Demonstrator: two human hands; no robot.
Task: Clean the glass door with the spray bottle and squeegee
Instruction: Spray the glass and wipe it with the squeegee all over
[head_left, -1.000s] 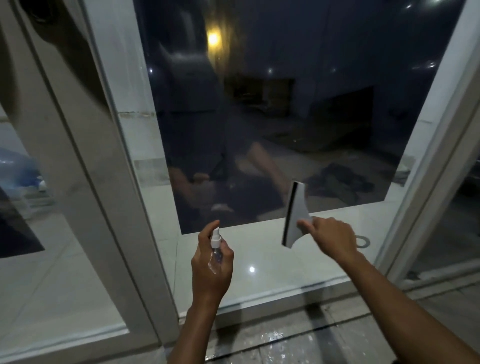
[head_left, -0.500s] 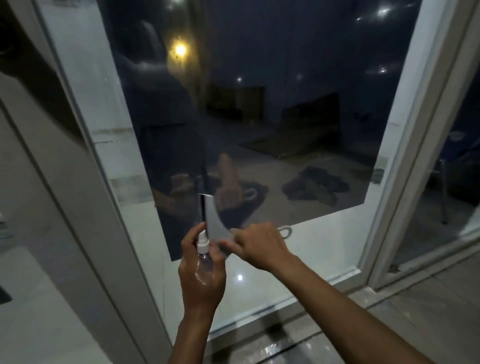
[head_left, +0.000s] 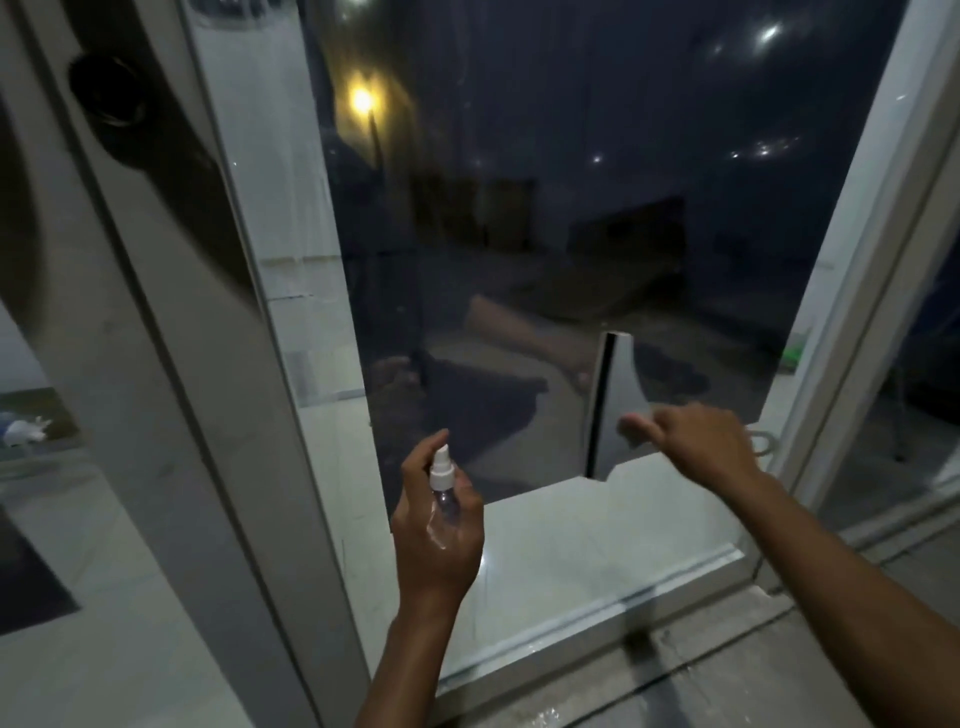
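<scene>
A large glass door pane (head_left: 519, 234) fills the view, dark and full of reflections. My left hand (head_left: 436, 540) grips a small clear spray bottle (head_left: 444, 483) with a white nozzle, held upright in front of the lower pane, forefinger raised beside the nozzle. My right hand (head_left: 696, 447) holds a white squeegee (head_left: 610, 405) by its handle. Its black rubber blade stands vertical on the left side, against the lower right of the glass.
A pale door frame (head_left: 171, 364) runs down the left, with a dark round lock fitting (head_left: 111, 93) near the top. Another white frame post (head_left: 872, 260) bounds the pane on the right. The door's bottom rail (head_left: 597, 618) meets a wet grey floor (head_left: 727, 675).
My right hand has swept the squeegee from just beside the spray bottle out to the right across the lower glass. My left hand with the bottle stays about where it was.
</scene>
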